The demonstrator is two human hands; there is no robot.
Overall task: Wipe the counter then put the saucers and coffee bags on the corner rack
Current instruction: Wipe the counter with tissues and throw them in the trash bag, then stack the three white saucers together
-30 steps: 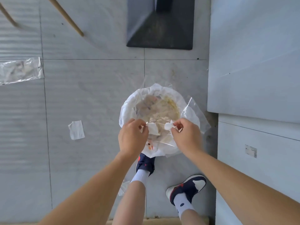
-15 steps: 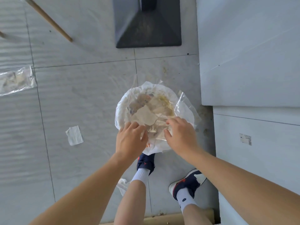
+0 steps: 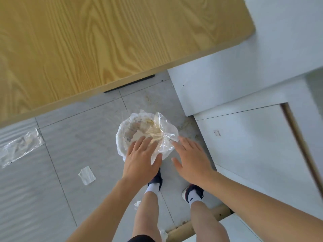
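A round waste bin (image 3: 122, 142) lined with a clear plastic bag stands on the grey tiled floor, filled with used tissues and wrappers. My left hand (image 3: 139, 159) hovers over its near rim, fingers spread, holding nothing. My right hand (image 3: 190, 161) is open beside the bin's right side, fingers apart and empty. A wooden counter top (image 3: 87, 44) fills the upper left. No saucers, coffee bags or corner rack are in view.
White cabinet fronts (image 3: 253, 145) stand to the right of the bin. A scrap of tissue (image 3: 87, 175) and a crumpled clear wrapper (image 3: 19, 147) lie on the floor at left. My feet (image 3: 155, 180) are just behind the bin.
Both hands have let go of the tissue pieces into the bin and opened. The view has risen, so the wooden counter now shows above and the dark stand is gone.
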